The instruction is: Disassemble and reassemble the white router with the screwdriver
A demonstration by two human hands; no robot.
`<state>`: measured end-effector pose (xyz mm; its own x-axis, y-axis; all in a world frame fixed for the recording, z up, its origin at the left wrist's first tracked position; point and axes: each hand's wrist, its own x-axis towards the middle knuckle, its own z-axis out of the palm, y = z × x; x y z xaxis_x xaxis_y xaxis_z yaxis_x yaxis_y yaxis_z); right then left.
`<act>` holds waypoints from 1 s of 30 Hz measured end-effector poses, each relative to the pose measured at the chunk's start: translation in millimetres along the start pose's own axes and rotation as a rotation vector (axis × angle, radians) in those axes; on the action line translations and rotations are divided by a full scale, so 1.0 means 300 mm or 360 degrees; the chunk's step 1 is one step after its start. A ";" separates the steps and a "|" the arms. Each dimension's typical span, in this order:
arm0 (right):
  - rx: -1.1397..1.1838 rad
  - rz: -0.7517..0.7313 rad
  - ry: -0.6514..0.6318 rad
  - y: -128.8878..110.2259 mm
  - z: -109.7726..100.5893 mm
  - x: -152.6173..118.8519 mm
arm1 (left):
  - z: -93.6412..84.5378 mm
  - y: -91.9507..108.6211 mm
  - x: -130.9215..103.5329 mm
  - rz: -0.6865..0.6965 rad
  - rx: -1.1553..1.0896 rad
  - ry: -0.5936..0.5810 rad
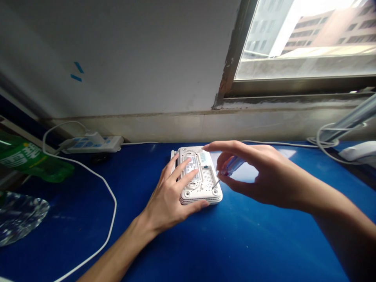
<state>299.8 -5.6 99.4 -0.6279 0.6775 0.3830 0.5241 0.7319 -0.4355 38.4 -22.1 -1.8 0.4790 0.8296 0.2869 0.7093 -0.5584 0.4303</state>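
Observation:
A white router-like box [209, 182] with vent holes, a label and round feet lies underside up on the blue table. My left hand [173, 184] rests on it with fingers spread across the top and the thumb along its near edge. In my right hand [258, 172] is a screwdriver [233, 165] with a clear bluish handle, pinched between thumb and fingers; the index finger reaches out over the far corner of the box. The screwdriver's thin shaft slants down to the box near the round foot at its near right corner. Whether the tip sits in a screw I cannot tell.
A power strip [95, 144] with a plugged-in white adapter stands by the wall. Its white cable [113, 211] loops across the left of the table [235, 246]. A green bottle [35, 160] and a clear bottle [22, 217] lie at left. A metal pole [349, 119] with coiled cable is at right.

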 end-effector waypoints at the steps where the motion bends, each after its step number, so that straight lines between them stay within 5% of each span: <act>1: 0.0028 -0.0001 0.0033 -0.004 0.002 0.003 | 0.010 0.012 0.000 0.0024 -0.0035 0.0098; 6: 0.0170 -0.0004 0.0153 -0.017 0.030 0.015 | 0.058 0.041 -0.003 0.0225 -0.0293 0.0417; 12: 0.0275 0.0042 0.0187 -0.012 0.042 0.019 | 0.069 0.031 -0.008 0.0328 -0.0465 0.0505; 17: 0.0433 0.0203 0.0319 0.043 0.028 0.006 | 0.045 0.023 0.005 0.0332 -0.0441 0.0413; 22: 0.0757 0.0503 0.0665 0.152 0.018 -0.064 | 0.013 0.018 0.044 0.0470 -0.0326 0.0307; 26: 0.0825 0.0861 0.1026 0.248 0.027 -0.147 | -0.004 0.048 0.113 0.0634 -0.0173 0.0196; 30: 0.0998 0.1058 0.1139 0.344 0.053 -0.222 | -0.001 0.108 0.221 0.0667 0.0180 -0.0105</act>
<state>386.6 23.6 15.8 0.2377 0.9477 0.2132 0.1254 0.1877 -0.9742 93.0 14.7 31.5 0.7668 0.5313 0.3601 0.4970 -0.8465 0.1907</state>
